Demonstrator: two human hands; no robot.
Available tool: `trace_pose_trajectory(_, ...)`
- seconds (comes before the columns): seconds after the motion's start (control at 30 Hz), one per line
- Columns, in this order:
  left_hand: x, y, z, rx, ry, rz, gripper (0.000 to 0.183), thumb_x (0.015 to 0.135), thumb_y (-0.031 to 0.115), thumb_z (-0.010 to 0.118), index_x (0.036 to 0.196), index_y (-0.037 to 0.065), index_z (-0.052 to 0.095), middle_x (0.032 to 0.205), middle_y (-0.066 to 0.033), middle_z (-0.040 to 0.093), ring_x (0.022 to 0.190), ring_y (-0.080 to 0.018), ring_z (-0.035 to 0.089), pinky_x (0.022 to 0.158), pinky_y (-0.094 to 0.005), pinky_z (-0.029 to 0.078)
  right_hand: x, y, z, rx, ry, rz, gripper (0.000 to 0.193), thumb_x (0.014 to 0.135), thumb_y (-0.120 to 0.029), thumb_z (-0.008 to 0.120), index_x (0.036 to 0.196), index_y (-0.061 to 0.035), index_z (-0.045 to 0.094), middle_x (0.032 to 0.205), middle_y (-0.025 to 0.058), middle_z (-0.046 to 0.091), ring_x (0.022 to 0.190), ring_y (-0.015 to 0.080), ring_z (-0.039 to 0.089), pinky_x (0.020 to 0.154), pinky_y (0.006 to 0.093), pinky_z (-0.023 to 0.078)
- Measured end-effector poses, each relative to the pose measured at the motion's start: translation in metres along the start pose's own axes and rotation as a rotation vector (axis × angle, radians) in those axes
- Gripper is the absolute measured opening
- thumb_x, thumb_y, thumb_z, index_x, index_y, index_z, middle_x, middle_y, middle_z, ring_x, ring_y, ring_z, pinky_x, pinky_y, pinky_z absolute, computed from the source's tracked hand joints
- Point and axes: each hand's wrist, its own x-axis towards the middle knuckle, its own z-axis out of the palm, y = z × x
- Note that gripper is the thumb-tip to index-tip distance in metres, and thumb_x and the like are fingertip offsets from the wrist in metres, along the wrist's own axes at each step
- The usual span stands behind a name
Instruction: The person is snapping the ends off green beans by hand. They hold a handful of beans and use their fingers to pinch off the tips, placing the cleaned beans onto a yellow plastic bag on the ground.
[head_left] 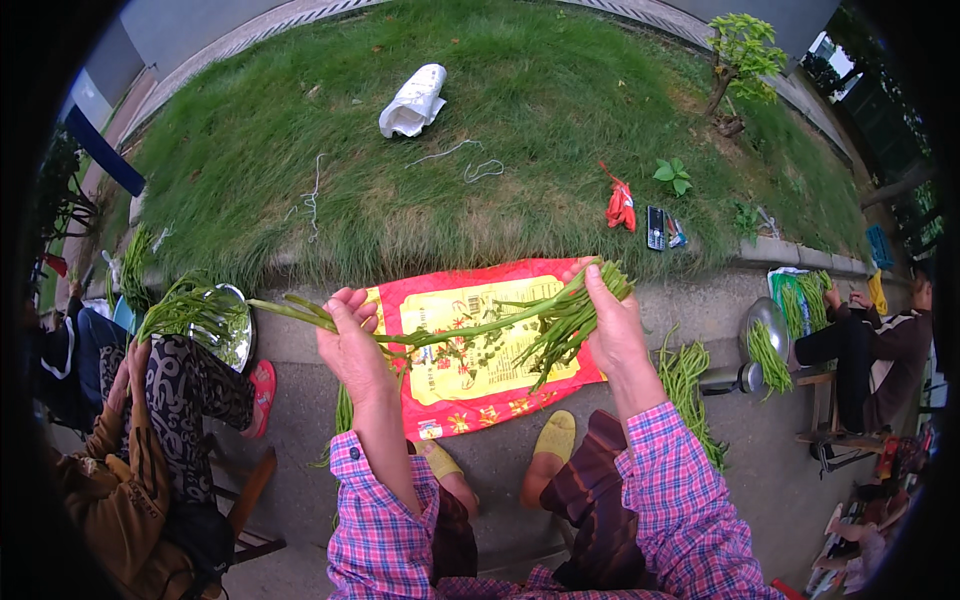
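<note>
My right hand (615, 325) is wrapped round a bunch of long green vegetable stalks (560, 340), its cut-looking ends showing above the thumb. Between the fingers of my left hand (352, 335) are a few longer green stalks (283, 312), which stick out to the left. One long stem spans the space between both hands. Below them lies a flat red and yellow printed bag (450, 385) on the pavement, with small green bits scattered on it. More green stalks (690, 395) lie on the ground to the right, and some show partly behind my left forearm.
A metal bowl (238, 330) stands at the left by a seated person (150, 430) holding stalks. At the right, another metal pan (765, 330) stands near a second seated person (880, 350). Beyond the curb, grass holds a white sack (413, 102), a red bag (620, 205) and a phone (656, 228).
</note>
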Motion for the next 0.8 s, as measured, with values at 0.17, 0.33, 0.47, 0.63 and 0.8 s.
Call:
trace_pose_trajectory(0.17,0.004,0.001,-0.004,0.110,-0.012,0.149,0.035,0.103,0.030,0.043,0.115,-0.001,0.057,0.099,-0.0094,0.066,0.081,-0.0109,0.060,0.076,-0.0255,0.048,0.003,-0.008,-0.004,0.026,0.009,0.007,0.021,0.100,-0.021,0.055,0.113,-0.0039,0.056,0.099,0.0107,0.068,0.098,0.0202,0.066,0.084,0.0346,0.055)
trace_pose_trajectory(0.33,-0.024,-0.001,0.016,0.205,-0.312,0.045,0.031,0.102,0.028,0.050,0.108,-0.001,0.061,0.077,-0.0011,0.061,0.061,-0.0059,0.051,0.054,-0.0235,0.041,-0.007,-0.003,0.007,-0.199,-0.091,0.007,0.022,0.099,-0.019,0.056,0.112,-0.0008,0.055,0.090,0.0083,0.067,0.082,0.0167,0.067,0.073,0.0298,0.055)
trace_pose_trajectory(0.47,-0.051,-0.013,0.035,0.226,-0.512,-0.004,0.015,0.090,0.015,0.069,0.100,0.002,0.069,0.072,0.0031,0.058,0.061,-0.0035,0.049,0.053,-0.0219,0.038,-0.015,0.003,0.016,-0.386,-0.229,0.020,0.024,0.099,-0.018,0.057,0.112,0.0009,0.058,0.084,0.0046,0.065,0.077,0.0120,0.064,0.070,0.0267,0.052)
trace_pose_trajectory(0.63,-0.065,-0.007,0.040,0.390,-0.701,0.227,0.019,0.086,0.008,0.070,0.105,0.005,0.070,0.084,-0.0037,0.064,0.076,-0.0131,0.061,0.067,-0.0278,0.048,-0.026,0.007,0.023,-0.578,-0.396,0.036,0.022,0.098,-0.019,0.058,0.107,0.0008,0.060,0.081,0.0016,0.064,0.073,0.0099,0.062,0.069,0.0258,0.051)
trace_pose_trajectory(0.8,-0.061,-0.008,0.033,0.484,-0.804,0.390,0.019,0.085,0.005,0.068,0.104,0.005,0.071,0.088,-0.0080,0.066,0.083,-0.0188,0.065,0.070,-0.0302,0.050,-0.029,0.010,0.025,-0.706,-0.508,0.050,0.020,0.096,-0.019,0.059,0.099,0.0007,0.060,0.076,0.0029,0.062,0.069,0.0094,0.060,0.065,0.0265,0.049)
